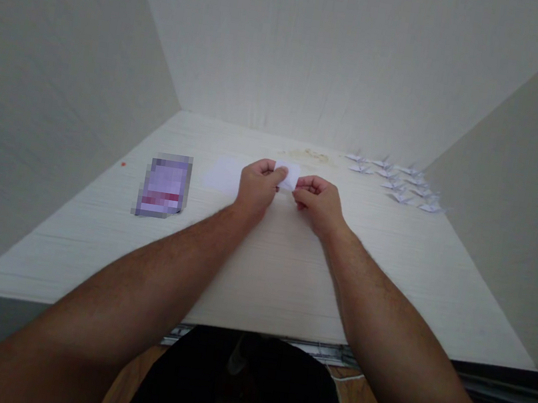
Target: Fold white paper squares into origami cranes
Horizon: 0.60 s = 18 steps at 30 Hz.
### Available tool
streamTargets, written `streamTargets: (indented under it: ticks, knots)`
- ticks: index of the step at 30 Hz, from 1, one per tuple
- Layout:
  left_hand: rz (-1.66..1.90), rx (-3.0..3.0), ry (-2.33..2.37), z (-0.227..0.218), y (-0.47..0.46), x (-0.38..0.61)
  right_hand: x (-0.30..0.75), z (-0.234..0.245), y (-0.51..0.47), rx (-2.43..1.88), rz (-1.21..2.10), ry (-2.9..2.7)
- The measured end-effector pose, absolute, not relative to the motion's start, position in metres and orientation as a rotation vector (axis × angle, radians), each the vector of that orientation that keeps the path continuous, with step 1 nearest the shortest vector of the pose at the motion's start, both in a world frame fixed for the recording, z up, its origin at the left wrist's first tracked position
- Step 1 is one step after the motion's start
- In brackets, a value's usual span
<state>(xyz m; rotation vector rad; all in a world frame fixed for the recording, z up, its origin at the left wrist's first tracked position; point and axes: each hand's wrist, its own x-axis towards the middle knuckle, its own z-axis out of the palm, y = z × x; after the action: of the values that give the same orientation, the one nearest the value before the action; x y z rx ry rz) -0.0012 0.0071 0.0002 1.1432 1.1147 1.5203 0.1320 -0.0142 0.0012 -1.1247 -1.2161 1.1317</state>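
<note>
A small folded piece of white paper (291, 174) is held above the middle of the table, between both hands. My left hand (258, 186) pinches it from the left, the thumb lying across its face and the fingers behind. From the right, my right hand (318, 202) grips the paper's lower right corner between thumb and fingertips. Partly behind my left hand, white sheets of paper (222, 173) lie flat on the table. Several folded white paper cranes (401, 198) stand in a group at the back right.
On the left of the white table (277, 283) lies a pixelated purple-and-white item (165, 183). A tiny red bit (123, 164) is near the left edge. A tan stain (313, 156) marks the table at the back. Pale walls (311, 53) enclose the back and both sides.
</note>
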Motion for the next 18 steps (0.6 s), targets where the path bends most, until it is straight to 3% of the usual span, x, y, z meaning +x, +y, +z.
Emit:
streamTargets:
  ticks: [6,18]
  knots:
    - [1.491,1.240,1.073,-0.0010,0.0014,0.0022,0.1315,0.0058,-0.0188,-1.282,0.970,-1.370]
    - [1.571,1.102,1.071,-0.0026,0.0102,-0.0018,0.1325,0.0046,-0.0163,-1.186,1.118,-1.140]
